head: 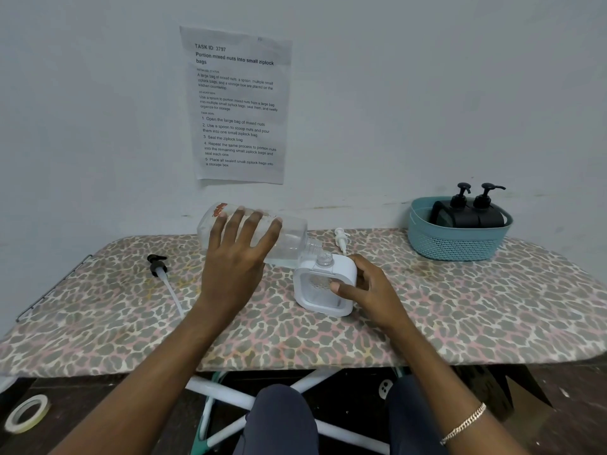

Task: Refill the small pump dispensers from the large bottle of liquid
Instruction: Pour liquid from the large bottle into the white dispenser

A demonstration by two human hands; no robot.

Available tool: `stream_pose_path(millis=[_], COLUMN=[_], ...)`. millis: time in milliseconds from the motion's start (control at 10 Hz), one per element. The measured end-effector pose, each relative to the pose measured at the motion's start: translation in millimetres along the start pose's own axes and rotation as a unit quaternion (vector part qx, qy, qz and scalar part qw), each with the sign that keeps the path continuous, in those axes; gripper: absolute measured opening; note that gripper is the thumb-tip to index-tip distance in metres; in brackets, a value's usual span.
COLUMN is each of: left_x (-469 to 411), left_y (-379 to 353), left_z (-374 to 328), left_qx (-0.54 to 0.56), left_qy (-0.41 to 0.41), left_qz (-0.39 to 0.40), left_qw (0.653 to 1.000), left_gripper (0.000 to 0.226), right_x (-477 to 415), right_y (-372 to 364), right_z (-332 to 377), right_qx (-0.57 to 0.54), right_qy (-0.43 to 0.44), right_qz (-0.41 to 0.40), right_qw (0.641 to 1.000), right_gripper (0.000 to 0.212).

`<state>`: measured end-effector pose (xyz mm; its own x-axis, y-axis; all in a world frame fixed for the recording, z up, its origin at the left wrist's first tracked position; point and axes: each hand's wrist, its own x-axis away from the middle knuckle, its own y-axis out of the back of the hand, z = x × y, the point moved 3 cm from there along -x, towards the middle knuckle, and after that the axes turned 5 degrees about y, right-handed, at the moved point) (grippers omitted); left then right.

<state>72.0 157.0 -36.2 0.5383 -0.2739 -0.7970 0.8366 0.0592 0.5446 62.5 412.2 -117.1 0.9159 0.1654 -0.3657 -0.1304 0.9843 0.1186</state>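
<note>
Left hand (pixel 236 257) wraps over the top of the large bottle (pixel 289 238), fingers spread and curled round its clear body, a firm hold. The bottle lies tipped almost flat in the air, base up to the left, threaded mouth angled down to the right. A little clear liquid pools along its lower side by the shoulder.

Right hand (pixel 371 287) grips the white dispenser (pixel 341 267), thumb pressed on its front window, fingers round the far right side. It stands on the leopard-print board (pixel 131 323), leaning slightly, its open clear neck just below the bottle's mouth; whether the 2 touch, I cannot tell.

Out to the left, a black pump (pixel 157 265) lies on the board with its white tube trailing toward the near edge. Behind the dispenser lies a white pump (pixel 341 239). Far right, a teal basket (pixel 456 241) holds 2 black dispensers (pixel 460 211), pumps on. A printed sheet (pixel 238 106) hangs on the wall, a tape roll (pixel 26 413) sits on the floor, and a bracelet (pixel 464 425) circles the right wrist.
</note>
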Motion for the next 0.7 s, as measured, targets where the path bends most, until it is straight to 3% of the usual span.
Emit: stream_pose_path(millis=[700], left_x=[-0.8], left_y=[0.7], left_z=[0.0], left_qx=[0.001], left_qy=[-0.004], left_qz=[-0.011], left_qw=[1.000], left_gripper=[0.071], right_x=[-0.2], right_y=[-0.8], right_z=[2.5], right_qx=[-0.008], right_qy=[0.001], right_qz=[0.002], right_qw=[1.000], right_gripper=[0.054])
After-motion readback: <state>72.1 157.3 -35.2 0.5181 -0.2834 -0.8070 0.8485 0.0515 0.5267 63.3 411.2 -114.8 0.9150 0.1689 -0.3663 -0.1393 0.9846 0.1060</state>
